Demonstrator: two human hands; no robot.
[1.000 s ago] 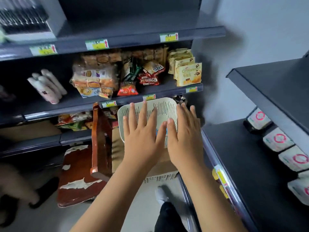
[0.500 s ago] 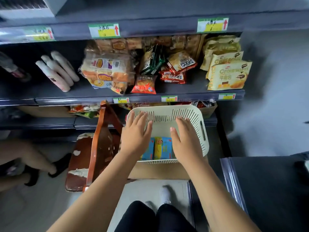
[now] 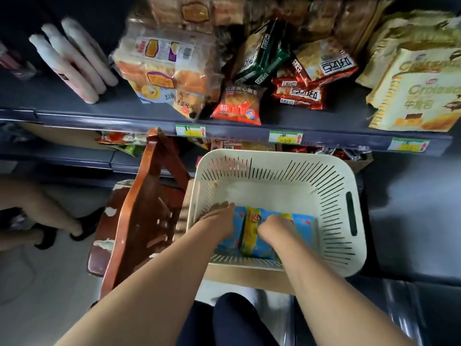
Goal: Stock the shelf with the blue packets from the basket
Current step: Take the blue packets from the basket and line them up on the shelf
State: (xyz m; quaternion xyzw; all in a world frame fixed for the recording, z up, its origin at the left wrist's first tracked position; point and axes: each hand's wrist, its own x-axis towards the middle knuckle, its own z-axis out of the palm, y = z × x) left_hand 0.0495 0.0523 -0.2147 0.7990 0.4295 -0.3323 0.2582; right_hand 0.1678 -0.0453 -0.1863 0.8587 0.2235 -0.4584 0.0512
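Both hands are down inside the cream slotted basket [image 3: 274,171], on the blue packets [image 3: 252,236] that lie flat on its floor against the near wall. The packets sit side by side, their long axes running away from the person toward the shelf, so a lift means curling the fingers around the sides and drawing straight up past the rim. The left hand [image 3: 217,218] rests on the left-most packet with fingers spread and pressed down; whether it has closed on anything I cannot tell. The right hand [image 3: 274,227] is curled into a loose fist over the middle of the packets — a grip seems to be forming, but the fingertips are hidden and I cannot say it holds one. The dark shelf [image 3: 149,113] stands just beyond and above the basket, crowded with snack bags: an orange bag [image 3: 238,106] at its front edge, bread packs [image 3: 169,68] to the left. A wooden chair [image 3: 139,211] stands beside the basket's left wall.
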